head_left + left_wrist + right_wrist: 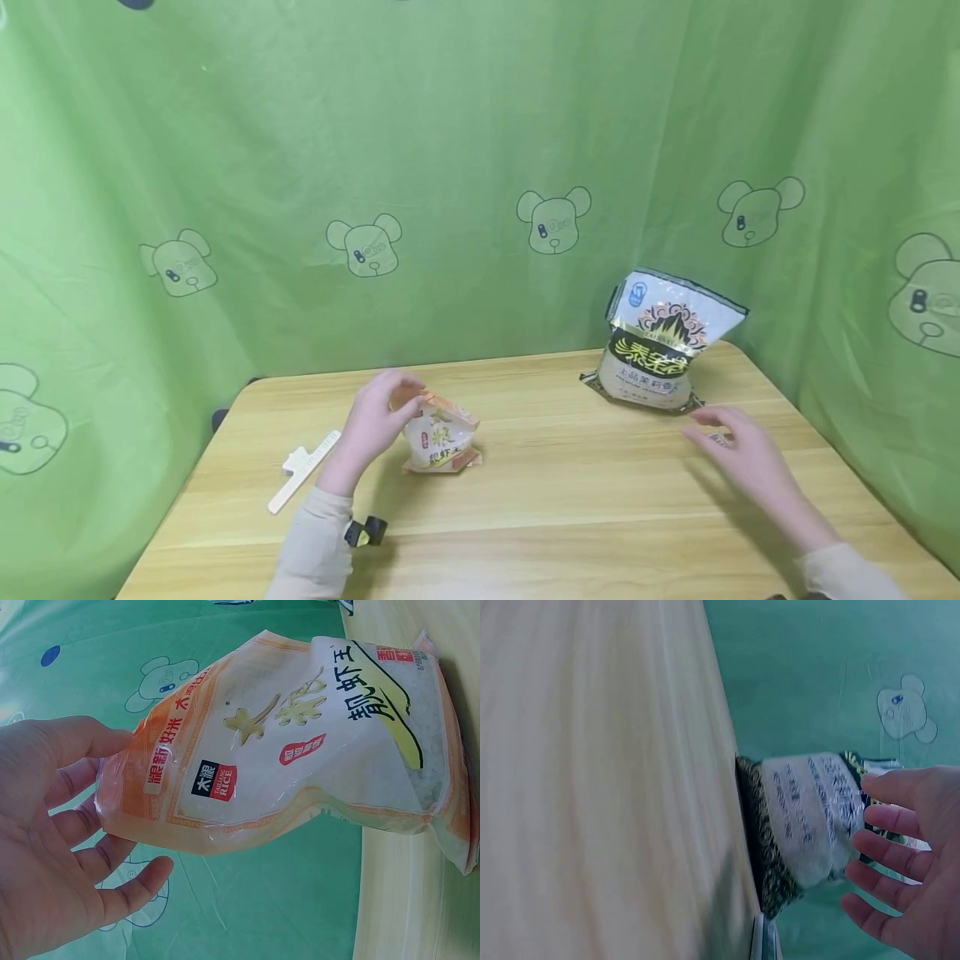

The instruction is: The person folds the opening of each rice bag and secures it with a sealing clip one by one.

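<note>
My left hand point(381, 417) pinches the top edge of an orange and white rice bag point(441, 437), thumb in front and fingers behind. In the left wrist view the bag point(277, 742) stands upright with its lower end at the tabletop, grains showing through a clear part. My right hand point(738, 454) is held over the right side of the table, fingers spread and loosely bent, with nothing gripped. A larger white and black rice bag point(652, 342) stands behind it; in the right wrist view that bag point(810, 810) is partly covered by the fingers.
A white clip with a long flat bar point(303, 471) lies at the table's left. A small item with a printed label point(722, 439) shows partly behind my right hand. Green curtains point(465, 167) with bear-head prints hang behind and beside the wooden table point(540, 508).
</note>
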A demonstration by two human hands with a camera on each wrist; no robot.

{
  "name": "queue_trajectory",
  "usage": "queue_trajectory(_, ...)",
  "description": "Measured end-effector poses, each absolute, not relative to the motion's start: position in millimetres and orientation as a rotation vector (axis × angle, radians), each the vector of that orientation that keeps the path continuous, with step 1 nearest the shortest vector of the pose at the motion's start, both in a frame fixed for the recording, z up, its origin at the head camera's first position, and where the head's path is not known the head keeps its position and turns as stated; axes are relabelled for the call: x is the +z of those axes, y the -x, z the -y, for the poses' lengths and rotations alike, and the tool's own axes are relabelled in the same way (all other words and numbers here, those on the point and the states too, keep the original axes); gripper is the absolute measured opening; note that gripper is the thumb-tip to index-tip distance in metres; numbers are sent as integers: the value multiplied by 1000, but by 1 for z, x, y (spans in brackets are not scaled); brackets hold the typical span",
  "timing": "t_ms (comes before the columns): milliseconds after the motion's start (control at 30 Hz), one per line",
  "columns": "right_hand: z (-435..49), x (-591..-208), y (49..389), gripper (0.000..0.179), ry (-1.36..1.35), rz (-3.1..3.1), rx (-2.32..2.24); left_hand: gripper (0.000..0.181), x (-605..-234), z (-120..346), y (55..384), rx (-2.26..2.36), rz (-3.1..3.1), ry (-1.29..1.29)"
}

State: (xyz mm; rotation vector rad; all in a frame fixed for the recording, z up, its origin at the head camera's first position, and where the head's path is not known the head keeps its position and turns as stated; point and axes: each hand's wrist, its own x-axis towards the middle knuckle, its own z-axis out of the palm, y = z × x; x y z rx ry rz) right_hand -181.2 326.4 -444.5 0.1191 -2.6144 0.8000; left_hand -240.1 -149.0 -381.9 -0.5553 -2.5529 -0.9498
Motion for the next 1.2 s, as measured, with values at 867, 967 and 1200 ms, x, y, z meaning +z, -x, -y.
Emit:
queue_trajectory(867, -391, -471, 175, 70, -238, 2809, 834, 17, -378, 150, 237, -979, 2563, 547)
queue_trajectory(967, -399, -474, 172, 71, -218, 2827, 846, 17, -379, 150, 237, -981, 2562, 548)
queue_trajectory(1200, -412, -477, 167, 55, -194, 2863, 764, 19, -382, 150, 238, -977, 2566, 543)
